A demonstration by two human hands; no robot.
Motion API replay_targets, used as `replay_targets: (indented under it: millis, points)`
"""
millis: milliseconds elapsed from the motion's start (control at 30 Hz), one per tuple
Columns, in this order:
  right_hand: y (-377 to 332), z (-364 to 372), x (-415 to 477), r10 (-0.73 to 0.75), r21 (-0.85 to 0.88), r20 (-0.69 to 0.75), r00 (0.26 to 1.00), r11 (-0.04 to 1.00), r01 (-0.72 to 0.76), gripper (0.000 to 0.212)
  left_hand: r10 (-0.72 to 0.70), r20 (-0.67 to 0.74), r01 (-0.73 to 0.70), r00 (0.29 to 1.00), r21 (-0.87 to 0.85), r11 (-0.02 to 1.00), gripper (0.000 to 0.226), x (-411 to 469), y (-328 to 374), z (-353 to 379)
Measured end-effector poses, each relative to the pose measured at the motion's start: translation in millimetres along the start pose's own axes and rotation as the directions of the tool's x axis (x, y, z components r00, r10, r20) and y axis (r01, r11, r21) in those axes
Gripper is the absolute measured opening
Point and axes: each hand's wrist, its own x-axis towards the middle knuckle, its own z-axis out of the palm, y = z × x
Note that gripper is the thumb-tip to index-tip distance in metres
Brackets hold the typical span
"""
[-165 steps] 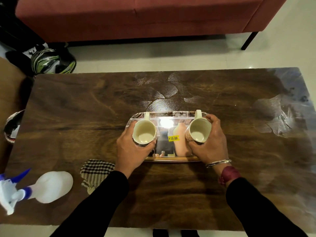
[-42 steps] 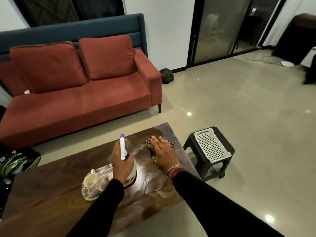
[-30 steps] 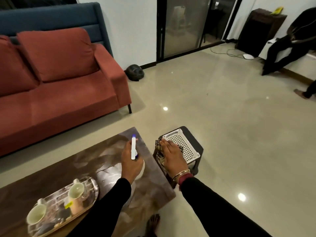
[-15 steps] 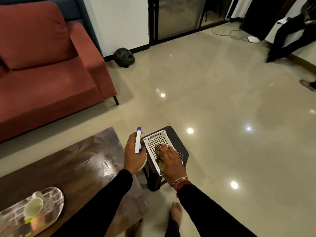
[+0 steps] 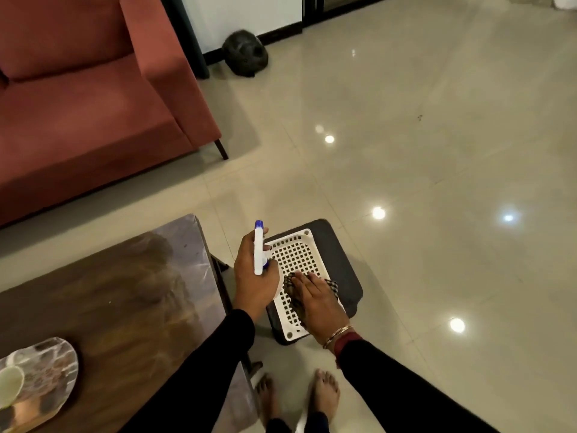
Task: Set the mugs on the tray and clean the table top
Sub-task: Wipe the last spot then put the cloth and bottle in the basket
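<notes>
The shiny tray (image 5: 53, 373) lies at the bottom left on the dark wooden table (image 5: 125, 307), with one cream mug (image 5: 9, 385) visible on it at the frame's edge. My left hand (image 5: 254, 276) grips a white spray bottle (image 5: 258, 248) with a blue tip, held just past the table's right end. My right hand (image 5: 315, 300) presses a checked cloth (image 5: 332, 287) flat onto a white perforated basket (image 5: 295, 260). The basket rests on a small dark stool (image 5: 340, 260).
A red sofa (image 5: 87, 98) stands at the upper left across a strip of floor. A dark round object (image 5: 245, 53) sits on the glossy tiles by the wall. My bare feet (image 5: 324, 392) stand between the table and the stool.
Both hands have left the table top. The cloth has moved from the table's right end onto the white basket on the stool, and the spray bottle travelled with my left hand beside it.
</notes>
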Motion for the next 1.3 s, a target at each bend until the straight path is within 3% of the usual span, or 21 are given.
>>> replay_targets:
  millis: [133, 333, 633, 867, 1000, 1167, 1300]
  points:
    - [32.3, 58.9, 38.7, -0.111, -0.147, 0.193, 0.975, 0.979, 0.140, 0.055, 0.010, 0.020, -0.010, 1.000, -0.012, 1.000, 0.066, 24.9, -51.2, 28.6]
    - [67.6, 108.1, 42.1, -0.213, -0.101, 0.346, 0.913, 0.960, 0.262, 0.063, 0.026, 0.017, -0.026, 1.000, -0.023, 0.999, 0.063, 48.4, -102.7, 54.9]
    - [85.9, 121.0, 44.4, -0.223, -0.132, 0.389, 0.894, 0.947, 0.294, 0.080, 0.032, 0.064, -0.034, 0.997, 0.033, 0.999, 0.064, 62.4, -122.8, 80.9]
    - [87.1, 117.8, 52.0, -0.347, -0.160, 0.383, 0.856, 0.888, 0.431, 0.064, 0.063, 0.117, -0.065, 0.991, 0.012, 0.998, 0.063, 61.8, -121.0, 97.7]
    - [92.3, 113.8, 57.8, -0.381, -0.179, 0.450, 0.808, 0.847, 0.500, 0.067, 0.041, 0.119, -0.038, 0.992, -0.026, 0.999, 0.064, 66.2, -121.8, 100.6]
    - [94.2, 119.2, 54.6, -0.371, -0.158, 0.427, 0.825, 0.867, 0.472, 0.081, 0.040, 0.064, -0.039, 0.997, -0.025, 0.999, 0.059, 66.2, -125.8, 103.0]
    - [93.9, 119.6, 50.6, -0.360, -0.119, 0.376, 0.854, 0.895, 0.430, 0.071, 0.028, -0.016, -0.029, 0.999, -0.040, 0.999, 0.057, 59.1, -127.0, 107.1]
